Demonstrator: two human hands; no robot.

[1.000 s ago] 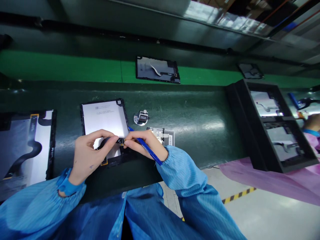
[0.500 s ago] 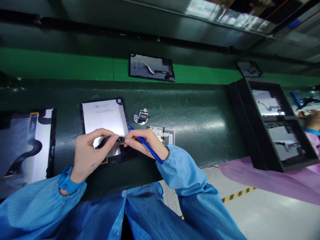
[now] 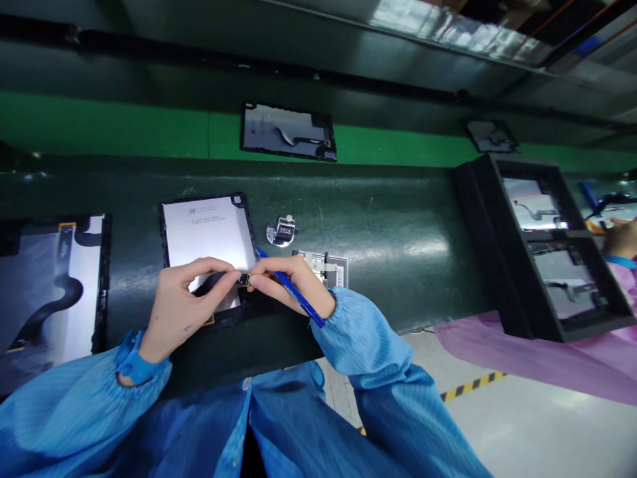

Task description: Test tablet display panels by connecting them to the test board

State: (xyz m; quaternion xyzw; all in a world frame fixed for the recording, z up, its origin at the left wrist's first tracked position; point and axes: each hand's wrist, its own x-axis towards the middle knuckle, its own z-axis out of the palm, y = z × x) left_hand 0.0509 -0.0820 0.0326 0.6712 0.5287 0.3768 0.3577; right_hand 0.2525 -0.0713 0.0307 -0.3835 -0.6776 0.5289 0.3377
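Below the middle of the view lies a screen panel (image 3: 209, 229) with a pale back and a black frame. Over its lower edge, my left hand (image 3: 186, 302) pinches the black flex cable (image 3: 243, 279) between thumb and forefinger. My right hand (image 3: 288, 282) is closed at the cable's gold-edged end, its fingertips nearly meeting those of the left. A blue pen (image 3: 301, 299) is tucked through my right hand, slanting back to the wrist. The fingers hide part of the cable. A metal tally counter (image 3: 281, 231) stands right of the panel.
A second panel (image 3: 82, 292) lies at left. Under my right wrist sits a labelled flat part (image 3: 341, 271). Panels (image 3: 291, 133) rest on the green strip behind. At right stands a black two-bay frame (image 3: 478, 219) with panels in it; beyond it is a co-worker's pink sleeve (image 3: 620, 282).
My left hand has slid slightly right along the cable, covering more of it. The panels on the green strip have moved left. My right hand is almost unmoved.
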